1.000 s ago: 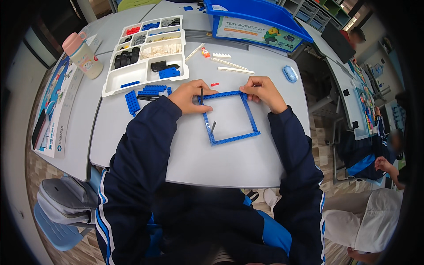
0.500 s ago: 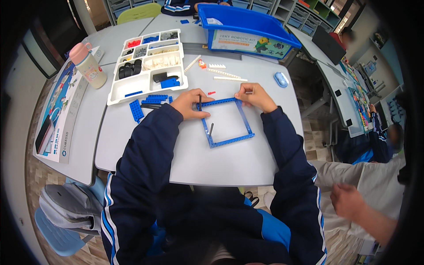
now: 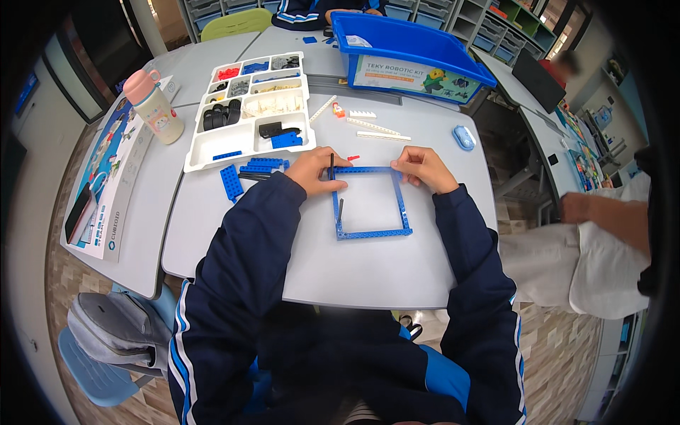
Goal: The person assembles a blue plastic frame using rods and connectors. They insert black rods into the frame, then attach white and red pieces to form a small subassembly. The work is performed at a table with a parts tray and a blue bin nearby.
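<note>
A four-sided frame of blue building beams (image 3: 375,234) lies on the table in front of me. My left hand (image 3: 316,173) is closed round its far left corner, thumb on the near side. A black rod (image 3: 331,166) stands up at that corner, beside my fingers. A second black rod (image 3: 341,208) rises near the frame's left side. At the far right corner, my right hand (image 3: 428,170) pinches the beam end between thumb and fingers. Just beyond the far beam lies a small red piece (image 3: 353,158).
Left of my hands stand a white sorting tray (image 3: 202,152) and loose blue bricks (image 3: 231,183). White toothed and straight strips (image 3: 383,135) lie beyond. A blue bin (image 3: 418,57), a pink-capped bottle (image 3: 157,113) and a blue case (image 3: 464,137) surround them. Another person's arm (image 3: 609,219) is at right.
The blue frame has turned slightly clockwise, so its far beam lies more level. Both hands stay at its far corners. The view has shifted a little, and the bystander's arm has moved up.
</note>
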{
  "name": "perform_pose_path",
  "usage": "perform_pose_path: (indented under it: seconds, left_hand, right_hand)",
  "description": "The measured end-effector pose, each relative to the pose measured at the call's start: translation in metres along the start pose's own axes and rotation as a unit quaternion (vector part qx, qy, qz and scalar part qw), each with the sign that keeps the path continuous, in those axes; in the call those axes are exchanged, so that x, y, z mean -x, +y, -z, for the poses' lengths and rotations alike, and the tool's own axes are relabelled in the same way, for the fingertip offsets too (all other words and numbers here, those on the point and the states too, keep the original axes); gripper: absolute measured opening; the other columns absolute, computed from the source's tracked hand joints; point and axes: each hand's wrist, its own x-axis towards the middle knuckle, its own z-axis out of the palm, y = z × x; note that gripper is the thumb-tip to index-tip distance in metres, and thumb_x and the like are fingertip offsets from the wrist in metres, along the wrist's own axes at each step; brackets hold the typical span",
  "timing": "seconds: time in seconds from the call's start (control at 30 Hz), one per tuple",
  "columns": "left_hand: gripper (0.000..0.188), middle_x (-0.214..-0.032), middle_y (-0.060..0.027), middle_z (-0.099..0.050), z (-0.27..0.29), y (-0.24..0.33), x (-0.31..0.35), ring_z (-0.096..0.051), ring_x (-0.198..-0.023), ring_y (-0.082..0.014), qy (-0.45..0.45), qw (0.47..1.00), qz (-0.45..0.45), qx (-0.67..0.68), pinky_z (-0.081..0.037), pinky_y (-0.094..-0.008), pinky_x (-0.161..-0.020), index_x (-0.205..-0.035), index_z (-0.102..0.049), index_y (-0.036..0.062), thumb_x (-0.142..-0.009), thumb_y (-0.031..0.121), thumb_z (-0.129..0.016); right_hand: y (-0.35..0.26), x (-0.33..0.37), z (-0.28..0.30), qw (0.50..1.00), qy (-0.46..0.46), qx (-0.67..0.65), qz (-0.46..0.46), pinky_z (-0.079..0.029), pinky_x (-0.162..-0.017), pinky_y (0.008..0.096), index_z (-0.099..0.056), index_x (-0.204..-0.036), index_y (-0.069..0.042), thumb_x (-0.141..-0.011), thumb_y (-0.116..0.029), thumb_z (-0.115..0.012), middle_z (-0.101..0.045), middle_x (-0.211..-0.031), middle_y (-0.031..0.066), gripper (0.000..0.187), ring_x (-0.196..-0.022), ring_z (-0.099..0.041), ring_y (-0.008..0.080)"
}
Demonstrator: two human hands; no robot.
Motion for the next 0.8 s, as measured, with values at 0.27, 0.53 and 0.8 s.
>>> perform_pose_path:
  seconds: [0.27, 0.53, 0.8]
  left_hand:
    - [0.043, -0.102, -0.0001, -0.063, 0.001, 0.001, -0.001, -0.054, -0.075, -0.0122, -0.016, 0.999, 0.032, 0.002, -0.046, -0.025, -0.065, -0.12, -0.072, 0.0184, -0.079, 0.026, -0.081]
    - [0.044, -0.108, -0.0009, -0.064, 0.001, 0.001, -0.002, -0.057, -0.081, -0.013, -0.042, 0.996, 0.074, 0.013, -0.047, -0.0251, -0.071, -0.122, -0.072, 0.0171, -0.08, 0.026, -0.081]
    - [0.045, -0.102, -0.0045, -0.065, -0.002, -0.009, -0.001, -0.061, -0.085, -0.0191, -0.006, 1.0, 0.0, 0.015, -0.05, -0.0293, -0.073, -0.119, -0.072, 0.014, -0.077, 0.026, -0.082]
  right_hand:
    - [-0.017, 0.0, -0.004, 0.996, 0.004, 0.089, -0.021, -0.036, -0.044, 0.0226, -0.057, -0.068, -0.007, -0.089, -0.017, -0.072, -0.059, -0.06, 0.0016, 0.028, -0.049, -0.052, 0.0062]
    - [-0.023, -0.018, 0.004, 0.989, -0.082, 0.098, -0.079, -0.043, -0.047, 0.0236, -0.052, -0.066, -0.008, -0.09, -0.012, -0.069, -0.061, -0.066, 0.0026, 0.03, -0.056, -0.06, 0.0089]
    - [-0.024, -0.014, -0.005, 0.981, -0.031, 0.18, -0.063, -0.051, -0.048, 0.0287, -0.053, -0.071, -0.005, -0.089, -0.013, -0.068, -0.066, -0.067, 0.0082, 0.025, -0.054, -0.066, 0.0149]
